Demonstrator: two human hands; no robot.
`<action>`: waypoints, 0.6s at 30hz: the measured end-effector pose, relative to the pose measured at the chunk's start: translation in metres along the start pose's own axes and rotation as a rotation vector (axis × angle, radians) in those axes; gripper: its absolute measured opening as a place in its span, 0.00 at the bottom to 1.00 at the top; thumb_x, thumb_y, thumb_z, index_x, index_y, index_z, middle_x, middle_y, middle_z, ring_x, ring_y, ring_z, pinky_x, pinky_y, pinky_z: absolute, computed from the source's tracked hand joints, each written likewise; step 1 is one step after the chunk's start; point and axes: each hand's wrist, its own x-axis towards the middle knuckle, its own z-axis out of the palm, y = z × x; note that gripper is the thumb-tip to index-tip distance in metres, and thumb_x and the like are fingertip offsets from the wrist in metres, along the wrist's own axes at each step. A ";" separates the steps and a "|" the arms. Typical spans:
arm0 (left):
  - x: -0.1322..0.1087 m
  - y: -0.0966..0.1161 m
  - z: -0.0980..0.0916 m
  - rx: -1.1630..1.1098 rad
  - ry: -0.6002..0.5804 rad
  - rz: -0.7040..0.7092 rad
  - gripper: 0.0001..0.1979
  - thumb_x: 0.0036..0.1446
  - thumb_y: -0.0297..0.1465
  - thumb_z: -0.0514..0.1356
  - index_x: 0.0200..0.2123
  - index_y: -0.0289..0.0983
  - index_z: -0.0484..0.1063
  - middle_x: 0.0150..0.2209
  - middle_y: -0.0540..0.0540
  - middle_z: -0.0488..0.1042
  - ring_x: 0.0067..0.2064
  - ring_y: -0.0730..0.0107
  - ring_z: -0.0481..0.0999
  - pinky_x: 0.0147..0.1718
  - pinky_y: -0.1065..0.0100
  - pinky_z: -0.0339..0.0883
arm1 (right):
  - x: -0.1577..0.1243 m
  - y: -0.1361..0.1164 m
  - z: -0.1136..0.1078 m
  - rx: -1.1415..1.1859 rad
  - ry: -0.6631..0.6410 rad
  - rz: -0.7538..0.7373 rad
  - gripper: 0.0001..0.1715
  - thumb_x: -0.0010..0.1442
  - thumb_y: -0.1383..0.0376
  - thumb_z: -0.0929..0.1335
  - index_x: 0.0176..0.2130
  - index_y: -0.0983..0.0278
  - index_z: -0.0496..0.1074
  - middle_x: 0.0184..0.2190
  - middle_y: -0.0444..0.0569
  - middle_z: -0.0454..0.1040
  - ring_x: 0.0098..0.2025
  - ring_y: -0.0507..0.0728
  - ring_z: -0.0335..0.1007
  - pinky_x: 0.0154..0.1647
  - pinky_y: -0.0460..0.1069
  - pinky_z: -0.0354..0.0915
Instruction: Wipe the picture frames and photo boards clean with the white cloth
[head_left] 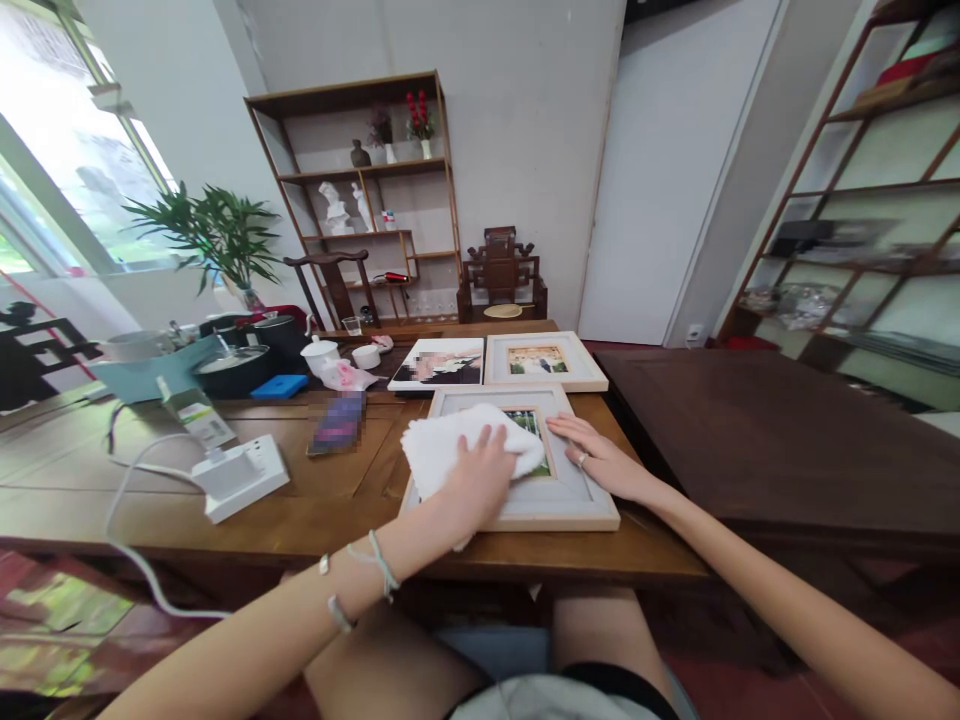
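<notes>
A white fluffy cloth (pixel 450 440) is spread over the left and middle of a light wooden picture frame (pixel 577 515), covering part of the green photo (pixel 534 430) inside it. My left hand (pixel 480 475) presses on the cloth with bent fingers, holding it against the frame. On the frame's right side rests my right hand (pixel 596 455), flat with fingers stretched out and a ring on one. Just behind lie a second framed picture (pixel 555 385) and a flat picture panel (pixel 469 375).
To the left on the wooden table (pixel 375 510) are a white power strip (pixel 244 485) with a cable, a phone-like flat object (pixel 337 422), a blue box (pixel 280 387), a white teapot (pixel 321 352) and a dark pot (pixel 231 370). A dark table (pixel 772 430) stands at right.
</notes>
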 end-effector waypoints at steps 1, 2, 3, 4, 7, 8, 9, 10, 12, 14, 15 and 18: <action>0.007 -0.011 0.003 0.020 0.019 -0.031 0.19 0.54 0.20 0.51 0.49 0.33 0.67 0.59 0.32 0.57 0.60 0.49 0.57 0.50 0.46 0.60 | -0.002 0.000 0.001 0.006 0.010 -0.008 0.25 0.59 0.64 0.59 0.55 0.61 0.64 0.58 0.52 0.61 0.63 0.59 0.46 0.62 0.62 0.46; 0.014 -0.024 0.004 0.044 0.059 -0.052 0.19 0.54 0.20 0.50 0.49 0.34 0.67 0.60 0.33 0.56 0.61 0.49 0.56 0.50 0.46 0.60 | -0.004 0.000 0.002 0.015 0.020 -0.016 0.25 0.59 0.65 0.59 0.55 0.61 0.64 0.58 0.51 0.61 0.63 0.59 0.46 0.62 0.62 0.45; 0.020 -0.037 0.005 0.070 0.118 -0.095 0.19 0.54 0.19 0.49 0.48 0.34 0.67 0.61 0.34 0.54 0.61 0.49 0.54 0.50 0.45 0.60 | -0.005 0.000 0.002 0.024 0.030 -0.022 0.24 0.58 0.65 0.59 0.55 0.61 0.64 0.58 0.51 0.61 0.63 0.59 0.46 0.62 0.62 0.45; 0.027 -0.050 0.005 0.092 0.177 -0.135 0.20 0.54 0.18 0.49 0.49 0.34 0.67 0.62 0.34 0.53 0.62 0.48 0.53 0.50 0.45 0.59 | -0.006 -0.001 0.003 0.034 0.037 -0.026 0.24 0.58 0.65 0.60 0.54 0.60 0.65 0.58 0.51 0.61 0.63 0.59 0.46 0.62 0.62 0.46; 0.043 -0.082 0.008 0.174 0.286 -0.126 0.17 0.54 0.18 0.49 0.43 0.33 0.71 0.64 0.35 0.48 0.64 0.46 0.47 0.54 0.41 0.52 | -0.006 -0.004 0.002 0.055 0.045 -0.018 0.24 0.58 0.66 0.60 0.54 0.59 0.65 0.58 0.50 0.61 0.63 0.60 0.46 0.61 0.64 0.46; 0.046 -0.088 0.011 0.188 0.266 -0.038 0.17 0.54 0.18 0.49 0.42 0.33 0.72 0.64 0.37 0.48 0.64 0.47 0.46 0.55 0.42 0.51 | -0.006 -0.005 0.002 0.059 0.047 -0.013 0.24 0.58 0.66 0.60 0.54 0.59 0.65 0.58 0.50 0.61 0.63 0.60 0.46 0.61 0.64 0.46; 0.048 -0.093 0.015 0.187 0.225 0.066 0.17 0.54 0.17 0.49 0.42 0.33 0.72 0.63 0.38 0.50 0.64 0.50 0.48 0.55 0.45 0.52 | -0.006 -0.006 0.002 0.062 0.047 -0.006 0.24 0.57 0.67 0.60 0.54 0.60 0.66 0.58 0.50 0.61 0.63 0.60 0.46 0.61 0.64 0.46; 0.050 -0.095 0.019 0.179 0.199 0.119 0.18 0.54 0.17 0.49 0.42 0.34 0.72 0.63 0.38 0.52 0.63 0.52 0.50 0.55 0.47 0.54 | -0.005 -0.006 0.002 0.063 0.047 0.001 0.24 0.57 0.67 0.60 0.54 0.60 0.66 0.58 0.50 0.61 0.63 0.60 0.45 0.61 0.64 0.46; 0.050 -0.099 0.024 0.168 0.174 0.178 0.19 0.54 0.17 0.49 0.44 0.35 0.72 0.62 0.40 0.54 0.62 0.53 0.53 0.54 0.49 0.55 | -0.005 -0.007 0.002 0.063 0.044 0.012 0.24 0.57 0.67 0.60 0.54 0.60 0.66 0.58 0.51 0.61 0.63 0.61 0.45 0.61 0.64 0.46; 0.048 -0.106 0.019 0.154 0.167 0.183 0.19 0.55 0.17 0.48 0.45 0.36 0.71 0.62 0.41 0.55 0.62 0.55 0.53 0.55 0.50 0.54 | -0.005 -0.008 0.002 0.065 0.037 0.011 0.24 0.57 0.67 0.60 0.54 0.60 0.66 0.58 0.50 0.61 0.63 0.61 0.45 0.61 0.64 0.46; 0.047 -0.113 0.012 0.140 0.166 0.162 0.20 0.55 0.17 0.48 0.46 0.36 0.70 0.62 0.40 0.56 0.62 0.56 0.54 0.55 0.51 0.54 | -0.006 -0.008 0.002 0.068 0.037 0.007 0.24 0.58 0.67 0.60 0.54 0.60 0.65 0.58 0.50 0.61 0.63 0.61 0.45 0.61 0.64 0.45; 0.040 -0.141 -0.013 0.115 0.231 0.037 0.20 0.57 0.18 0.46 0.51 0.32 0.65 0.61 0.36 0.56 0.63 0.57 0.52 0.56 0.53 0.52 | -0.006 -0.007 0.002 0.082 0.041 -0.009 0.24 0.58 0.66 0.60 0.54 0.58 0.65 0.58 0.48 0.61 0.63 0.61 0.44 0.61 0.65 0.45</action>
